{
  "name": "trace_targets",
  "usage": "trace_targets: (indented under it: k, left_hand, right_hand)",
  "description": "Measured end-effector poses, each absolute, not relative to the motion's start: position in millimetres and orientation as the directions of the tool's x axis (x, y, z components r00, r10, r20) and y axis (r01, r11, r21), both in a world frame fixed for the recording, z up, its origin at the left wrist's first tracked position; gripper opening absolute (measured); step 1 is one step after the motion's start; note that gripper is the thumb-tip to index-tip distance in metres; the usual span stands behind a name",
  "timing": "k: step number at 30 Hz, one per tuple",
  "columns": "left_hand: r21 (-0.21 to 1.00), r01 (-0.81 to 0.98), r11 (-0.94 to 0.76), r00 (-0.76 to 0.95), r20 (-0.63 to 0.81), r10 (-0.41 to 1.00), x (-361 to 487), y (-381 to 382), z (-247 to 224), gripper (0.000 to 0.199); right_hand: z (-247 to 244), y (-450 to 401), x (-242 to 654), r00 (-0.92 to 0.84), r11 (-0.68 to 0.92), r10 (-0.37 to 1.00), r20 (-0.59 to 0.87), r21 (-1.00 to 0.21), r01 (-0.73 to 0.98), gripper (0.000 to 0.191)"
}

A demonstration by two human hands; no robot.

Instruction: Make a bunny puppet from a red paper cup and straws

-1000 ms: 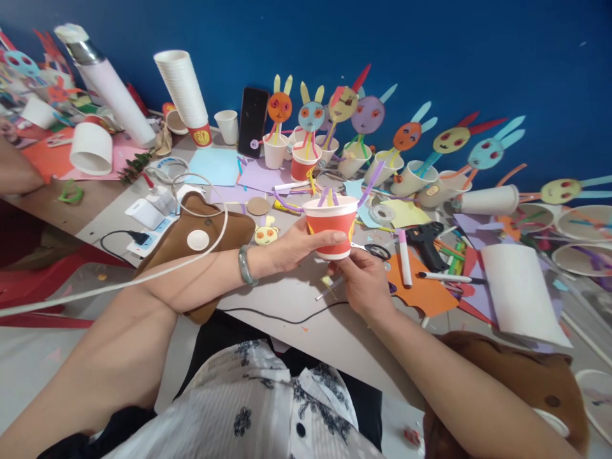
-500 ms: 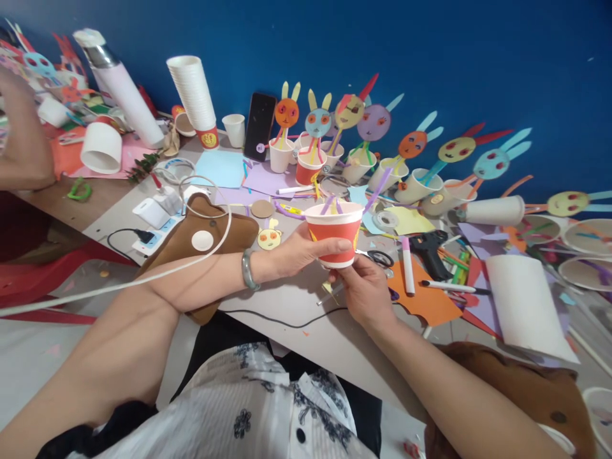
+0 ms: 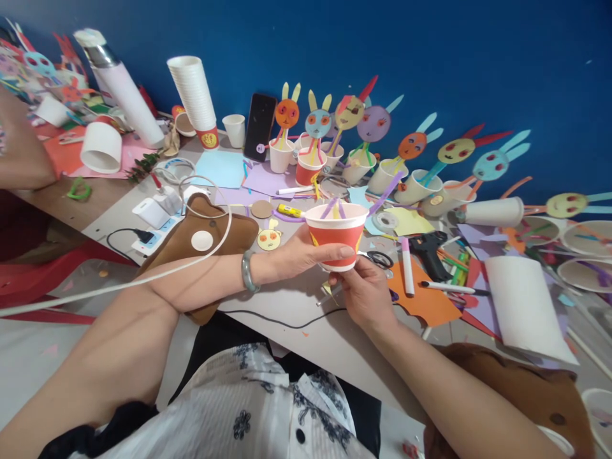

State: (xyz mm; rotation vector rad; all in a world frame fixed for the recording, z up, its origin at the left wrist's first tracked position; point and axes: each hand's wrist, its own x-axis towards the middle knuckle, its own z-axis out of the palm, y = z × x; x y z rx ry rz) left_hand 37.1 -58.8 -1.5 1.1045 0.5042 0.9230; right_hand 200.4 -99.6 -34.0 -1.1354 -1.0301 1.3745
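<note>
Table [image 3: 282, 299]: under & around both hands, lots of craft bits. Row of cups w/ paper rabbit faces [image 3: 412, 145]: beyond hands, running off to R. Thermos [image 3: 131, 99]: far L of L hand, tilted in view. Stack of white cups [image 3: 192, 92]: beyond L hand, to its L. Phone [image 3: 259, 126]: upright-ish, R of stack, beyond L hand. L hand [image 3: 299, 255]: closed round side of red cup [image 3: 335, 239], thumb across front. R hand [image 3: 367, 290]: narrow, holding cup's base w/ thumb & fingers; far fingertips hidden. Cup's btwn hands, above table, rim up, purple & yellow strips inside. Glue gun [image 3: 430, 254]: beyond R hand, to its R. Pink-cap marker [image 3: 407, 271]: just R of R hand. Yellow paper face [image 3: 269, 240]: just beyond L wrist.
</note>
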Motion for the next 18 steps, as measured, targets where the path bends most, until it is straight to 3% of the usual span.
trace_targets:
  k: [7,18]
  left_hand:
    - [0.918,-0.392,0.06,0.458,0.138,0.878,31.9,-56.8,2.4,0.054]
    - [0.913,-0.402,0.068,0.453,0.134,0.881,30.4,-53.9,1.6,0.051]
  right_hand:
    - [-33.0,-99.6,199.8,-0.057,-0.116,0.993,-0.108,-0.98,-0.162,0.048]
    - [-32.2,-99.1,200.0,-0.064,-0.114,0.992,-0.106,-0.982,-0.148,0.049]
